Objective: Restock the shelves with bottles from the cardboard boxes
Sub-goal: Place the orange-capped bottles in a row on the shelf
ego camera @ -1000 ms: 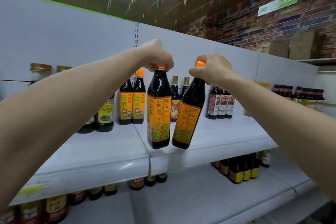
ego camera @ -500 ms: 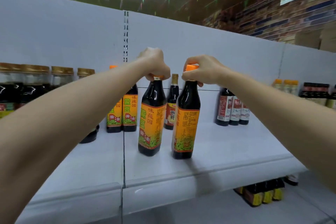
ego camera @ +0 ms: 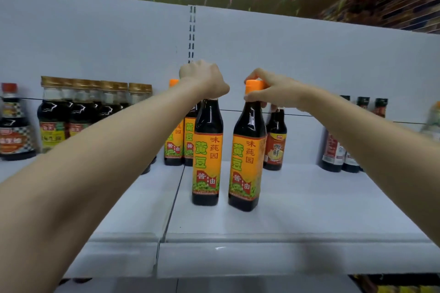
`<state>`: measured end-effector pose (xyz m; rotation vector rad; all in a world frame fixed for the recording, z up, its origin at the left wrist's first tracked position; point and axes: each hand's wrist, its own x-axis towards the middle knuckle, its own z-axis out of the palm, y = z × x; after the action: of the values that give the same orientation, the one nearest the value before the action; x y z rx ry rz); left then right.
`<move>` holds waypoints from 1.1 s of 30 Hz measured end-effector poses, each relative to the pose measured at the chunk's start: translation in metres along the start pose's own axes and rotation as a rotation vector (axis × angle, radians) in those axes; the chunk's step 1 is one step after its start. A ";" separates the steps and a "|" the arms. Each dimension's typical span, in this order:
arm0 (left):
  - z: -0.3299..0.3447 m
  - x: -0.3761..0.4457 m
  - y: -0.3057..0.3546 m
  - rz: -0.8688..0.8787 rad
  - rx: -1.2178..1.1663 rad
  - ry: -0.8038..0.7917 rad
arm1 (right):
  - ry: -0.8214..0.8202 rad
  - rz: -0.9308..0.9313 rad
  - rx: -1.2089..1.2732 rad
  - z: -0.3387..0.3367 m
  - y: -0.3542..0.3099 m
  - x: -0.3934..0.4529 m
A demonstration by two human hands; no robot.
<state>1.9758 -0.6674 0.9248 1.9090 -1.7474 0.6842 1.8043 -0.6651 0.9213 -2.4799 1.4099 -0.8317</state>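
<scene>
Bottles upright mid-frame, caps up: our left hand [ego camera: 204, 79] grips left bottle [ego camera: 206, 159], right hand [ego camera: 269, 93] pinches right bottle [ego camera: 247, 162], slightly tilted.

Four orange-labelled bottles [ego camera: 207, 152] are standing at 12 o'clock, two hands [ego camera: 204, 78] gripping two; one red-labelled bottle [ego camera: 276, 143] behind.

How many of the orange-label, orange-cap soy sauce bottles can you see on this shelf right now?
4: one under the left hand, one gripped by the right hand, and two at the back behind the left forearm. More may be hidden behind the arm.
</scene>
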 end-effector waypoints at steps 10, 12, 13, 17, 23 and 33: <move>0.049 -0.063 -0.020 -0.072 -0.303 -0.037 | 0.069 0.009 0.206 0.072 0.026 -0.027; 0.057 -0.083 -0.028 -0.092 -0.413 -0.234 | 0.071 0.034 0.245 0.098 0.039 -0.038; 0.060 -0.093 -0.032 -0.098 -0.444 -0.344 | 0.048 0.046 0.238 0.109 0.046 -0.045; 0.082 -0.130 -0.040 -0.077 -0.448 -0.736 | -0.146 0.162 0.047 0.150 0.071 -0.069; 0.101 -0.148 -0.032 0.074 -0.355 -0.614 | -0.091 0.198 -0.019 0.174 0.083 -0.070; 0.139 -0.124 -0.029 -0.006 -0.261 -0.585 | -0.109 0.281 -0.160 0.180 0.085 -0.046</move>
<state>2.0036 -0.6577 0.7385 2.0458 -2.0363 -0.1326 1.8211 -0.6951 0.7197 -2.3164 1.7917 -0.5383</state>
